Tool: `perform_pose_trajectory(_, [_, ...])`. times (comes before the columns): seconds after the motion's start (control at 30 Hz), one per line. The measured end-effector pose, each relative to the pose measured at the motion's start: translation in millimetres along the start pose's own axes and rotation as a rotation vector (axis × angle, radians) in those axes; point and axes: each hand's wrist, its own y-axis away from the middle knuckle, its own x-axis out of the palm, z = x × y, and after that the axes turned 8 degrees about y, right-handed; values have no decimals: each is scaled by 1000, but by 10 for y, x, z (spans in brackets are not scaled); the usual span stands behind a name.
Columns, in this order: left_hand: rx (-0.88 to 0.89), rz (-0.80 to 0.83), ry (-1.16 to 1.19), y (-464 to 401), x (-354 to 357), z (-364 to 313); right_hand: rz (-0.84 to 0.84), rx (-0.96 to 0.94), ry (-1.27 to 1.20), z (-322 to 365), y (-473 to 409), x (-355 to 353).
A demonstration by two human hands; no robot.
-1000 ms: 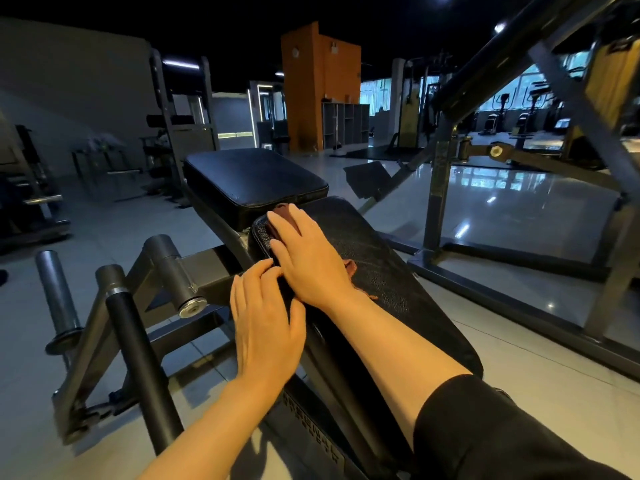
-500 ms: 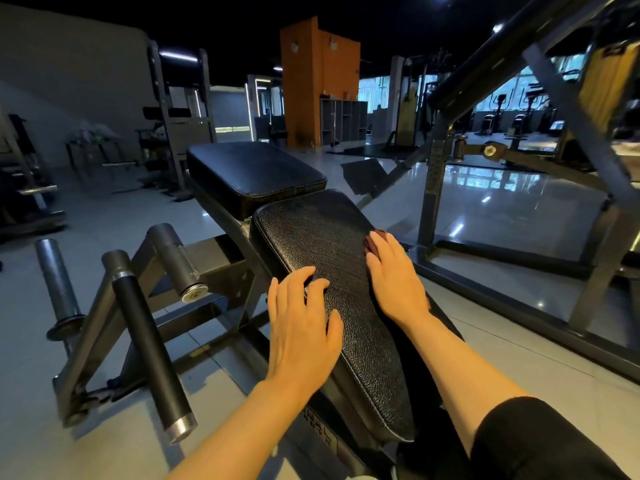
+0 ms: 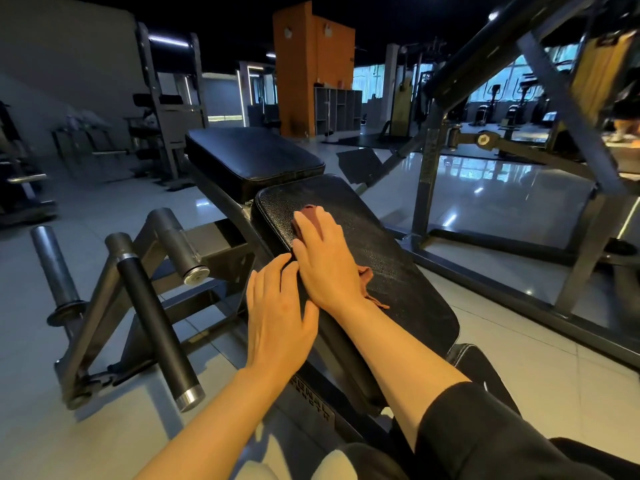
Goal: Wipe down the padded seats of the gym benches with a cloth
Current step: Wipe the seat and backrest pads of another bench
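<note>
A black padded bench pad (image 3: 391, 258) slopes away from me, with a second black pad (image 3: 252, 157) beyond it. My right hand (image 3: 325, 261) lies flat with straight fingers on a reddish-brown cloth (image 3: 367, 277) and presses it onto the left part of the near pad. Cloth edges stick out past the fingertips and beside the wrist. My left hand (image 3: 277, 320) rests flat on the pad's left edge, fingers straight, touching my right hand.
Grey steel arms with black roller pegs (image 3: 152, 306) stand left of the bench. A dark machine frame (image 3: 568, 209) runs along the right. Glossy tiled floor (image 3: 519, 341) surrounds the bench. An orange pillar (image 3: 304, 74) and more gym machines stand far behind.
My right hand slid the cloth from the pad's right edge back to its left part, after sweeping right earlier. My left hand moved a little up the left edge.
</note>
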Motion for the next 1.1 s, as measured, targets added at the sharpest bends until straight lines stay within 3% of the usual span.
perform_pose_trajectory(0.2, [16,29,5,149,133,-168,28,7,7,-294,221,-151])
perform_pose_trajectory(0.43, [75,74,63,358,322,-376,-33,324,64,-1140,681,-351])
perform_pose_trajectory(0.57, [70,63,94,464,369,-364,-89,482,31,-1082,742,-301])
perform_pose_trajectory(0.63, [66,48,98,511,380,-358,-85,437,41,-813,711,-249])
perform_pose_trajectory(0.73, [59,14,138,564,420,-352,-22,181,-22,-436,777,-176])
perform_pose_trajectory(0.87, [48,-16,179,686,519,-345,36,47,-68,-545,899,-211])
perform_pose_trajectory(0.93, [42,-17,177,752,579,-363,40,67,-10,-742,933,-237])
perform_pose_trajectory(1.1, [30,-4,166,849,652,-544,-4,337,19,-1196,1046,-348])
